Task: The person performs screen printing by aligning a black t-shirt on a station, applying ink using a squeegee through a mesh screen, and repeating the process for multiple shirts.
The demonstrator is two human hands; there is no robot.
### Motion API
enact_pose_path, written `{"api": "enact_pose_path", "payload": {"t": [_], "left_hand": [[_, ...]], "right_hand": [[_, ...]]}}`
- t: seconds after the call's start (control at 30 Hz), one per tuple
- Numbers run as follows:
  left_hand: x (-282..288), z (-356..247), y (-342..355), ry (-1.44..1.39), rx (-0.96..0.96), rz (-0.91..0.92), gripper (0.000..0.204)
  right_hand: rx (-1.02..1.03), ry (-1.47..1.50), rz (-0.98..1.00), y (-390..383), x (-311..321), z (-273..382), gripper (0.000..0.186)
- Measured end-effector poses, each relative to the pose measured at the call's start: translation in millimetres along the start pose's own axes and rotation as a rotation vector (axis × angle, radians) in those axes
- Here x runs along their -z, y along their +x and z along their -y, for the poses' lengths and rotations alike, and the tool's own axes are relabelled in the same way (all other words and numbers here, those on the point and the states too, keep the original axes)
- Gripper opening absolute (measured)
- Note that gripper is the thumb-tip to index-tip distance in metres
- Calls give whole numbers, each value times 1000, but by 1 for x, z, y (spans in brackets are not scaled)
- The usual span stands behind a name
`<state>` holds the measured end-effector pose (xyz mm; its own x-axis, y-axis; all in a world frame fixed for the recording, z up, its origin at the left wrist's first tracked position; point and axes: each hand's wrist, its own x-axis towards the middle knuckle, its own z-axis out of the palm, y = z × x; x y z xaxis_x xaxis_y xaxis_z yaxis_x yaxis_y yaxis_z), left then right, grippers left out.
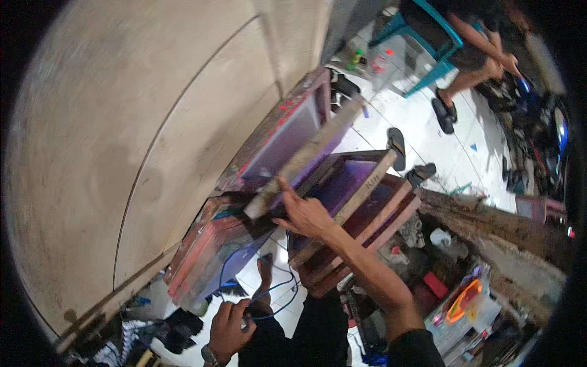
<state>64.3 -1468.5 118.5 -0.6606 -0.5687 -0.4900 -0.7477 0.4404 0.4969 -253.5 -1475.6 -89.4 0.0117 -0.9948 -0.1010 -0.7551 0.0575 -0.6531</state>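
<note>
My right hand [306,214] reaches across the middle and grips the near part of a wooden-edged screen frame [306,156]. Its index finger lies on the pale wood; the other fingers are partly hidden. This frame stands tilted between a red-stained frame [272,137] at the wall and several upright frames [351,208] with purple mesh. Low in the picture, my left hand [231,330], with a watch at the wrist, is closed by a looped blue cable [275,284] that runs into its fingers. More reddish frames [205,248] lean left of the cable.
A beige panel [153,122] fills the left side. Beyond the frames, a person [477,55] sits on a teal chair [422,30]. Loose sandals [397,148], bottles [380,61] and white floor tiles [370,131] show there. Clutter with an orange basket [463,301] lies at lower right.
</note>
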Motion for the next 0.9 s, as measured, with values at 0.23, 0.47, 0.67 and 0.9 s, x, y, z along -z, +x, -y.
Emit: {"api": "enact_pose_path", "payload": {"t": [0.23, 0.47, 0.67, 0.9], "left_hand": [[-6, 13, -26, 235, -21, -231, 32], [18, 15, -48, 189, -25, -208, 36], [18, 27, -48, 148, 35, -54, 51], [19, 5, -34, 233, -116, -201, 32]], "right_hand": [[-38, 20, -24, 78, -9, -5, 70], [-362, 235, -417, -10, 38, 11, 93], [-931, 434, -695, -125, 14, 9, 80], [-900, 635, -742, -72, -20, 32, 69]]}}
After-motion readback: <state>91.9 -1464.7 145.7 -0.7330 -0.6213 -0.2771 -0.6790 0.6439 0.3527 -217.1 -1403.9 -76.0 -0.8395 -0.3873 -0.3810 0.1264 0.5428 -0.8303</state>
